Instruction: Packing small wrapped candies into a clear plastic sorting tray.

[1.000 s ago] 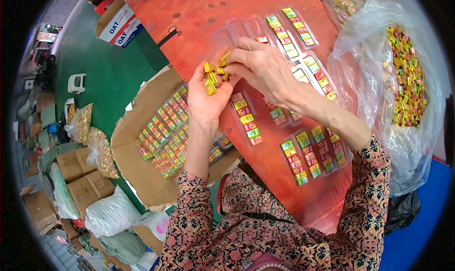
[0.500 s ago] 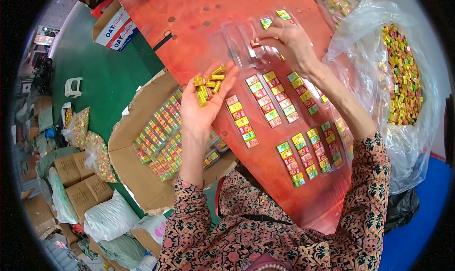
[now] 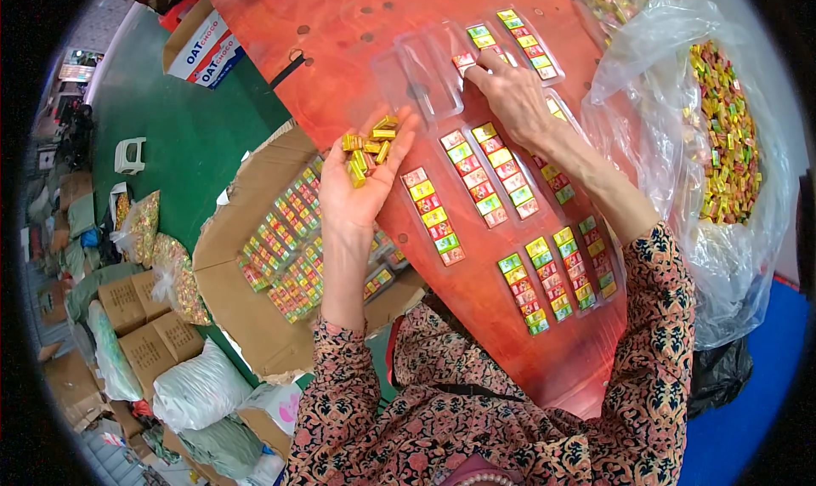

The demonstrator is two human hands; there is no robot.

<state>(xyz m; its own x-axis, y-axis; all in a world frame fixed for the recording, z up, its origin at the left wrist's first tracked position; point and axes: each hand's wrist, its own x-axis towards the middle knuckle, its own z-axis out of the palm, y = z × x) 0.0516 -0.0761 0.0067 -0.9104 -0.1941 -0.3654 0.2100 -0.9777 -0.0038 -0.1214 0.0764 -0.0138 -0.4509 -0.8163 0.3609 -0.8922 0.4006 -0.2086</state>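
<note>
Nearest the body, short strips [image 3: 523, 295] of coloured pieces lie side by side on the red table [image 3: 340, 78], with more filled strips just past them; to the left, the carton [image 3: 234, 299] holds many filled trays. Over the table's edge, the left hand [image 3: 365, 176] is palm up, fingers spread loosely, with a small heap of gold pieces [image 3: 383, 134] resting on it rather than gripped. A second ago the right hand [image 3: 514, 103] was at that heap, fingertips among the pieces; now the two are well apart, and the right one is down at a clear tray [image 3: 438, 78] farther out, its thumb and fingers bent together over a slot. Whether a piece is pinched there cannot be told, as the fingers cover it. Half a second ago this hand hid much of the slots beyond; it has since drawn back, showing rows of pieces there. For the work, this looks like a shift from picking up to placing: a red-and-white piece [image 3: 463, 60] sits by the fingertips, while the slots to its left are bare. At the far right, a clear bag [image 3: 722, 269] bulges with loose pieces.
</note>
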